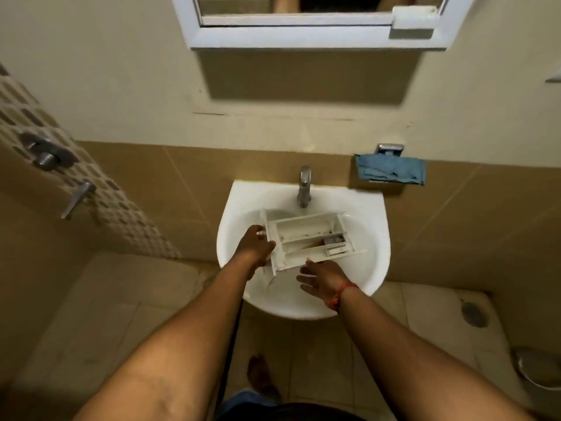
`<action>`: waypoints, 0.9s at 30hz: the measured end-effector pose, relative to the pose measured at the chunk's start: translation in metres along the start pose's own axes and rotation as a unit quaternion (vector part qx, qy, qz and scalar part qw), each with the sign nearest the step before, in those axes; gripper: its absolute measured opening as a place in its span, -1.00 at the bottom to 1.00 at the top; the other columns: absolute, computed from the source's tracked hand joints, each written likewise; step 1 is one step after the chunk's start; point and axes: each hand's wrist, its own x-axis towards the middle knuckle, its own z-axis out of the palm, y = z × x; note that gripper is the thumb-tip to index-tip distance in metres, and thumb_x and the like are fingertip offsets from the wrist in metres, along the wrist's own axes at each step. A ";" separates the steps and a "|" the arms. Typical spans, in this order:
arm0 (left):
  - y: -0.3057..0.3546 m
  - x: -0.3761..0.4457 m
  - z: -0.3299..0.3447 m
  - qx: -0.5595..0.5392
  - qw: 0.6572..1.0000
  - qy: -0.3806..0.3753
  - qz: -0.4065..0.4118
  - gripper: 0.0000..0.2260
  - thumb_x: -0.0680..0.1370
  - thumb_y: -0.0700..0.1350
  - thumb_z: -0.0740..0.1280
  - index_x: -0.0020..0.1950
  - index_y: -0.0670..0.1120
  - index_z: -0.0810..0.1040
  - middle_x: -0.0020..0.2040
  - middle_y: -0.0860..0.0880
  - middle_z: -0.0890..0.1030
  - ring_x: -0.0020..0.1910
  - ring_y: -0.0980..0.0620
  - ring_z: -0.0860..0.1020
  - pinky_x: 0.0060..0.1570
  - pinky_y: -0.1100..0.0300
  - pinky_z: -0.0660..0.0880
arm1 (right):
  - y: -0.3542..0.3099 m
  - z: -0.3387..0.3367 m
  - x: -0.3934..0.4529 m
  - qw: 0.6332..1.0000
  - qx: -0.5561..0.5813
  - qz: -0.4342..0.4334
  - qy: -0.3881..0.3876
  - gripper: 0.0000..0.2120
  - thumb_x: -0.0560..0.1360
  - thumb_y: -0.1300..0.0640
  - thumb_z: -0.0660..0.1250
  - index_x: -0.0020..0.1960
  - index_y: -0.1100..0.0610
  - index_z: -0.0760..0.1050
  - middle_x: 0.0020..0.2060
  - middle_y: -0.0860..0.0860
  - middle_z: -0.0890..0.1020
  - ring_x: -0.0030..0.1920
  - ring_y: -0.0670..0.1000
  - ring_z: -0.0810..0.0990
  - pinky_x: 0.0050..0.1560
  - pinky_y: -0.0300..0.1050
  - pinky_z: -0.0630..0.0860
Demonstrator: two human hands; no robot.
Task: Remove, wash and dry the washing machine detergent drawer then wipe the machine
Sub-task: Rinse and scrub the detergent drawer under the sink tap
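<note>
The white detergent drawer point(306, 238) is held level over the bowl of the white sink point(364, 268), just below the tap point(304, 185). Its compartments face up and show brownish grime. My left hand point(255, 246) grips the drawer's left end, at the front panel, fingers curled round it. My right hand point(321, 276) is at the drawer's near long edge, thumb tip on the rim, while its fingers stretch out loosely underneath. A red thread band sits on that wrist. No water is seen running from the tap.
A blue cloth point(390, 171) hangs on a holder on the wall right of the sink. A mirror point(303, 13) is above. Shower valves point(45, 153) are on the left wall. A floor drain point(473, 312) and a round fixture lie at right.
</note>
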 end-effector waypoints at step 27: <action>-0.012 0.091 0.013 0.027 0.998 -0.035 -0.045 -0.54 0.61 -0.21 0.31 0.47 -0.05 0.28 0.30 -0.13 0.50 0.12 -0.04 0.50 0.09 0.11 0.47 | -0.198 0.049 0.115 0.870 -0.442 -0.186 0.112 -0.37 0.58 0.18 0.30 0.52 0.24 0.05 0.32 0.18 0.49 0.22 0.12 0.52 0.14 -0.09 0.45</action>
